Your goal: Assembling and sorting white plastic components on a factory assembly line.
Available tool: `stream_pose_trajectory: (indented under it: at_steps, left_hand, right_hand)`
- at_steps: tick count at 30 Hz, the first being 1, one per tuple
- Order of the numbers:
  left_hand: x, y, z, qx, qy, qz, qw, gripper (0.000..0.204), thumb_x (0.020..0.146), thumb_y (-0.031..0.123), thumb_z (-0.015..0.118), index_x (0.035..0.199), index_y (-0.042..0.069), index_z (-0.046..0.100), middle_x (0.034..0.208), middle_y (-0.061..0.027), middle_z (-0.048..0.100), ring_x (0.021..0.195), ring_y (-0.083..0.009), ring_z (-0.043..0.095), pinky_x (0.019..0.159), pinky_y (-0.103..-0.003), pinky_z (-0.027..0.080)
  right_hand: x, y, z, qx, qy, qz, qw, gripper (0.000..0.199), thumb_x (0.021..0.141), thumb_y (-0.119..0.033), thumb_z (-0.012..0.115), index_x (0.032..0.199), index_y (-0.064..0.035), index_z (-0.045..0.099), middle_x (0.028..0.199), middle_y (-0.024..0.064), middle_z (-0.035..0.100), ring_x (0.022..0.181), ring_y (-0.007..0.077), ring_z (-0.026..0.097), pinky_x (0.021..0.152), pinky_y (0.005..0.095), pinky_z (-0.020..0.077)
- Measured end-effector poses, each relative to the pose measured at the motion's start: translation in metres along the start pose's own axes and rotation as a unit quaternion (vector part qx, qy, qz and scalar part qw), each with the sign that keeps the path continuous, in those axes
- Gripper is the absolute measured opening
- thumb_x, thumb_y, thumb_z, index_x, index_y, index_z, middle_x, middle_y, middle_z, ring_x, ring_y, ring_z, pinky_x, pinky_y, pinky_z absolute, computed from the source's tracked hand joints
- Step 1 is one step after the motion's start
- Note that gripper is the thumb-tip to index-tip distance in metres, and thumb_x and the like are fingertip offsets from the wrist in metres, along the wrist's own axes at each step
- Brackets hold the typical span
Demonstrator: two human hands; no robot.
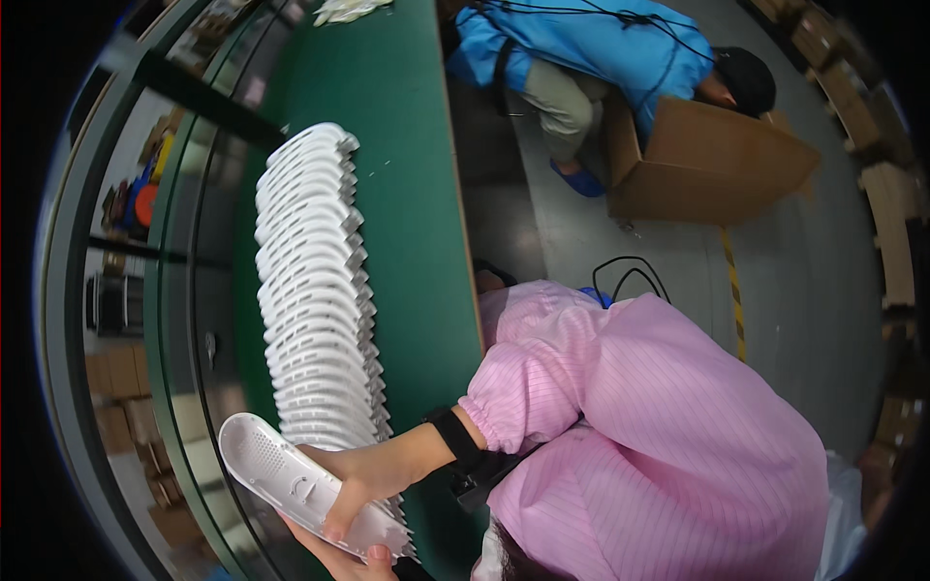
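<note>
1. A white plastic shell [300, 489], long and rounded at one end, is held slantwise over the lower left part of the green table [417, 194], hollow face up
2. The right hand [360, 479] grips it from the side, its thumb across the hollow face; the left hand [339, 560] clasps the lower end, fingers partly hidden beneath
3. Just past the shell, a tight row of similar white shells [315, 290] runs up the surface, nearer its left edge than its right; whether the held shell touches the row, I cannot tell
4. A likely trouble: a knock from the right wrist or the shell's lower end could push the row out of line, since it sits so close; a loosened thumb could let the smooth shell slip
5. The right forearm reaches leftward across the table's right edge, black strap [453, 438] at the wrist, below a gathered pink sleeve [523, 387]; the left hand comes up from the lower edge of view
6. Beyond the right edge, a co-worker in blue [581, 48] bends over a carton [717, 160]
</note>
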State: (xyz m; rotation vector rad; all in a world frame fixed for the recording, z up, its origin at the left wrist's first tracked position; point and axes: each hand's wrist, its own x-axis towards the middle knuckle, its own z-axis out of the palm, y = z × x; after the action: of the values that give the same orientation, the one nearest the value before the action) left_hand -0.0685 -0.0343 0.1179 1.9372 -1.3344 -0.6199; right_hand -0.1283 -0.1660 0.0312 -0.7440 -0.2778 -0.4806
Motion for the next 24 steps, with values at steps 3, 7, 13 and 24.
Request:
stream_pose_trajectory:
  at_steps: [3, 7, 13, 24]
  left_hand:
    - [0.027, -0.002, 0.006, 0.018, -0.043, 0.032, 0.998, 0.096, 0.085, 0.042, 0.068, 0.15, -0.003, 0.014, 0.15, -0.0237, 0.026, 0.137, -0.0316, 0.032, 0.111, -0.041, 0.026]
    - [0.052, 0.018, 0.041, 0.071, -0.116, 0.081, 0.987, 0.1, 0.086, 0.051, 0.066, 0.151, -0.003, 0.012, 0.153, -0.0249, 0.021, 0.139, -0.0325, 0.029, 0.112, -0.042, 0.025]
    - [0.063, 0.04, 0.063, 0.016, -0.173, 0.046, 0.984, 0.098, 0.087, 0.051, 0.064, 0.151, -0.003, 0.012, 0.153, -0.0252, 0.021, 0.139, -0.0326, 0.029, 0.112, -0.043, 0.025]
    - [0.042, -0.018, 0.042, 0.165, -0.113, 0.057, 0.978, 0.091, 0.081, 0.03, 0.076, 0.146, -0.005, 0.023, 0.143, -0.025, 0.034, 0.132, -0.0314, 0.038, 0.109, -0.041, 0.032]
  right_hand:
    - [-0.005, -0.016, -0.027, 0.013, -0.021, -0.036, 0.999, 0.088, 0.072, -0.017, 0.077, 0.141, -0.0061, 0.024, 0.121, 0.0094, 0.049, 0.117, 0.0219, 0.047, 0.1, 0.0385, 0.0399]
    - [-0.048, -0.045, -0.051, 0.044, 0.012, -0.064, 0.997, 0.075, 0.075, -0.016, 0.074, 0.135, -0.0046, 0.032, 0.117, 0.0103, 0.053, 0.109, 0.0215, 0.053, 0.094, 0.0374, 0.0443]
    - [-0.068, -0.053, -0.063, 0.087, 0.054, -0.042, 0.994, 0.068, 0.078, -0.015, 0.07, 0.134, -0.0012, 0.035, 0.115, 0.0131, 0.056, 0.106, 0.0228, 0.056, 0.091, 0.037, 0.046]
    - [-0.057, -0.058, -0.052, -0.046, 0.043, -0.124, 0.99, 0.109, 0.075, -0.017, 0.075, 0.151, -0.0042, -0.002, 0.129, 0.0147, 0.045, 0.117, 0.0241, 0.047, 0.099, 0.0369, 0.0395]
